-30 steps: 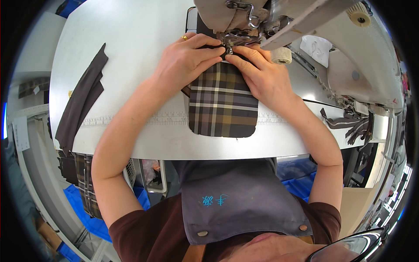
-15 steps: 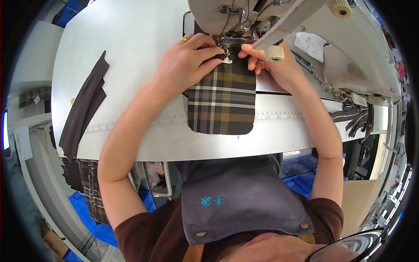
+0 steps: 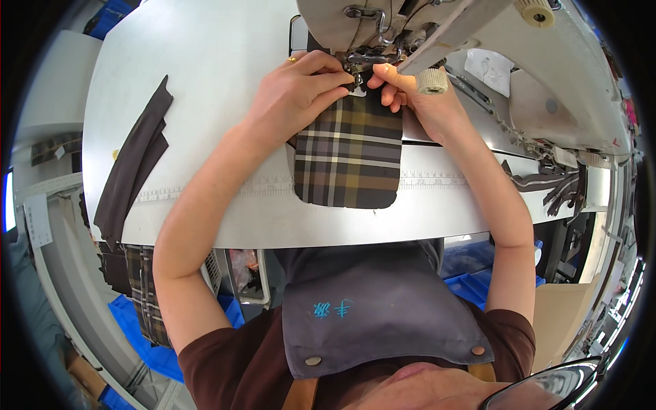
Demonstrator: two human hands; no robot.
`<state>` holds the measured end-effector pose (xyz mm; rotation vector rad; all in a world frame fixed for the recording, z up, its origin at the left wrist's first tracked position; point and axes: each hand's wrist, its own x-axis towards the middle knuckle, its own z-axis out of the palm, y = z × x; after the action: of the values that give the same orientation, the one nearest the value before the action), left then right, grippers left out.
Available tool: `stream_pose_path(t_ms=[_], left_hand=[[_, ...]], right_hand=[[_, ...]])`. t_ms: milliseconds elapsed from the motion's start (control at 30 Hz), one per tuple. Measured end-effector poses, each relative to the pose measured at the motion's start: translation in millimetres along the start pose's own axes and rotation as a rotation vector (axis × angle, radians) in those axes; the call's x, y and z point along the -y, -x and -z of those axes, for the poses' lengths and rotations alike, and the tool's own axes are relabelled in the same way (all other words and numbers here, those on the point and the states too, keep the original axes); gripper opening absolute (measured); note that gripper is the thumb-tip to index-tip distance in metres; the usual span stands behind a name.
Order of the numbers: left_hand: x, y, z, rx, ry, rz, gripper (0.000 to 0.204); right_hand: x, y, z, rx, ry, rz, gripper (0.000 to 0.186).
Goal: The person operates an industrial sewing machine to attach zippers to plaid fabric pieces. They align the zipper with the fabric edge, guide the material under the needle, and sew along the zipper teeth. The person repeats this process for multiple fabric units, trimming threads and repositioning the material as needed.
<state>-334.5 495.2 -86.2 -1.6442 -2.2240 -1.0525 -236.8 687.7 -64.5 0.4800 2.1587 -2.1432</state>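
head view: the plaid fabric piece lies flat on the white counter, its rounded lower end toward the person and its upper edge pushed under the presser foot of the industrial sewing machine. the left hand rests curled on the upper left corner of the cloth, fingers pressed down on it, a ring on one finger. the right hand is half closed, fingertips pinching the upper right edge just beside the foot.

both sets of fingertips sit very near the needle, so a slip could likely bring a finger under it. uneven pressure from the two hands could skew the plaid edge and the seam would run crooked. the loose lower end could drag on the counter edge and pull the cloth off line.

dark fabric strips lie well apart at the left of the counter. blue bins show below the counter; what is in them cannot be told. more plaid cloth hangs below the left edge.
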Motion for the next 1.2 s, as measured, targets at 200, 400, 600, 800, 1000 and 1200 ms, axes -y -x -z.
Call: stream_pose_path(t_ms=[200, 400, 600, 800, 1000, 1200], left_hand=[[-3.5, 1.8, -0.7, 0.013, -0.005, 0.028, 0.017], [-3.5, 0.4, -0.4, 0.024, 0.019, 0.055, 0.016], [-6.6, 0.5, -3.7, -0.021, 0.052, 0.075, 0.014], [-8.1, 1.3, -2.4, 0.013, 0.059, 0.104, 0.018], [-8.7, 1.1, -2.8, 0.041, 0.026, 0.076, 0.018], [-4.6, 1.9, -5.1, -0.014, 0.105, 0.082, 0.015]], right_hand=[[-1.9, -1.4, 0.6, 0.008, -0.05, 0.041, 0.018], [-4.7, -0.6, -2.5, -0.018, -0.062, 0.046, 0.018], [-4.5, -0.2, -1.6, -0.002, -0.064, 0.057, 0.018], [-3.6, 1.0, -1.7, -0.009, -0.071, 0.047, 0.018], [-2.6, 1.3, -1.5, 0.0, -0.071, 0.045, 0.02], [-1.2, 1.6, -0.3, 0.014, -0.066, 0.053, 0.02]])
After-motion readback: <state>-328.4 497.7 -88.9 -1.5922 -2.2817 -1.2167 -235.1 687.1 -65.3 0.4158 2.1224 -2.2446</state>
